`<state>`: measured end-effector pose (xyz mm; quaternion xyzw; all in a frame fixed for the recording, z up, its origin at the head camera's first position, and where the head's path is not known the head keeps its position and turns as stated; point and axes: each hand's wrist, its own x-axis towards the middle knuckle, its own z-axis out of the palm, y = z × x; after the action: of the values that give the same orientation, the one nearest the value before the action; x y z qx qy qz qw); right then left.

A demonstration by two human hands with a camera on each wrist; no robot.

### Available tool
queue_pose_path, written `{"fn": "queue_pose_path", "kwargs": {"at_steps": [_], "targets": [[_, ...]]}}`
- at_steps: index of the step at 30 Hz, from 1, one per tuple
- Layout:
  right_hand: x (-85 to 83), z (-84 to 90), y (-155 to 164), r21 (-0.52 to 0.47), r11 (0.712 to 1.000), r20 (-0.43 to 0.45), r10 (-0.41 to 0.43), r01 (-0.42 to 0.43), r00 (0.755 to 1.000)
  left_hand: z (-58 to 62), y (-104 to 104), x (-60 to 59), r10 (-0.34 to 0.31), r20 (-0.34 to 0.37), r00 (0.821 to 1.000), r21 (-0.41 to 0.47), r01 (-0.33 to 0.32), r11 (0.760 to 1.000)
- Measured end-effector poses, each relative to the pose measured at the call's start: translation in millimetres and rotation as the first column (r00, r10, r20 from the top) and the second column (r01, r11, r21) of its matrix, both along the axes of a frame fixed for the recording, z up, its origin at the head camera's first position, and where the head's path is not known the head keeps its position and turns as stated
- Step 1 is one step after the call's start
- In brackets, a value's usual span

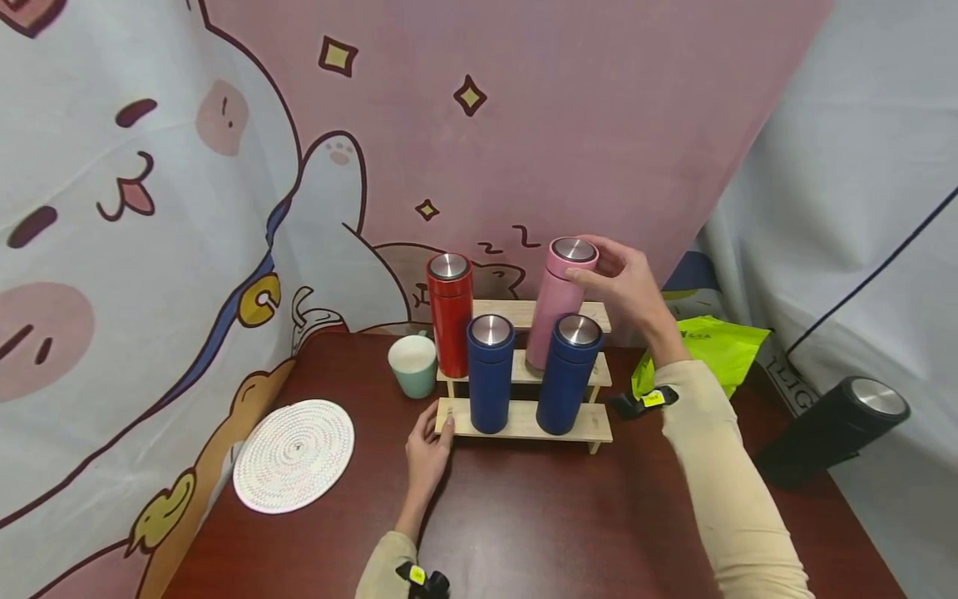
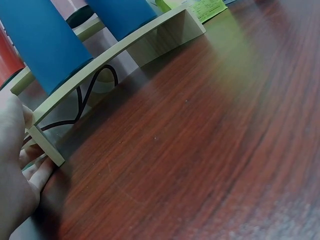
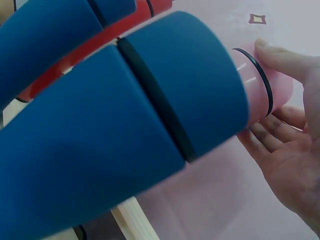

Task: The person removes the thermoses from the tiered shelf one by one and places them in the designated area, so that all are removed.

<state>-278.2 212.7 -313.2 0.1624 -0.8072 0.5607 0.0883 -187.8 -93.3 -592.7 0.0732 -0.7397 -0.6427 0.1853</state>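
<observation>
A stepped wooden stand (image 1: 524,428) holds several thermos bottles with steel-topped lids. My right hand (image 1: 624,279) grips the pink thermos (image 1: 555,304) around its lid, thumb on one side and fingers on the other. The base of that thermos is at the middle step, partly hidden behind a blue thermos (image 1: 569,374). Another blue thermos (image 1: 490,378) shares the front step. On the middle step's left end stands a red thermos (image 1: 451,324). My left hand (image 1: 428,453) holds the left end of the front step, its thumb on top and fingers around the side panel (image 2: 47,145).
Left of the stand are a mint-green mug (image 1: 414,370) and a round white woven mat (image 1: 295,456). On the right lie a lime-green packet (image 1: 722,345) and a black thermos (image 1: 831,433) near the table edge. A patterned cloth (image 1: 419,108) hangs behind.
</observation>
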Motion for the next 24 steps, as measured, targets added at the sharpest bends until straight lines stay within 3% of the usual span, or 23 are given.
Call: {"fn": "queue_pose_path", "kwargs": {"at_steps": [24], "targets": [[17.5,6.6,57.4,0.013,0.999,-0.026,-0.049,0.049,0.998,0.5,1.7,0.4,0.009,0.011,1.000,-0.006,-0.009,1.000]]}}
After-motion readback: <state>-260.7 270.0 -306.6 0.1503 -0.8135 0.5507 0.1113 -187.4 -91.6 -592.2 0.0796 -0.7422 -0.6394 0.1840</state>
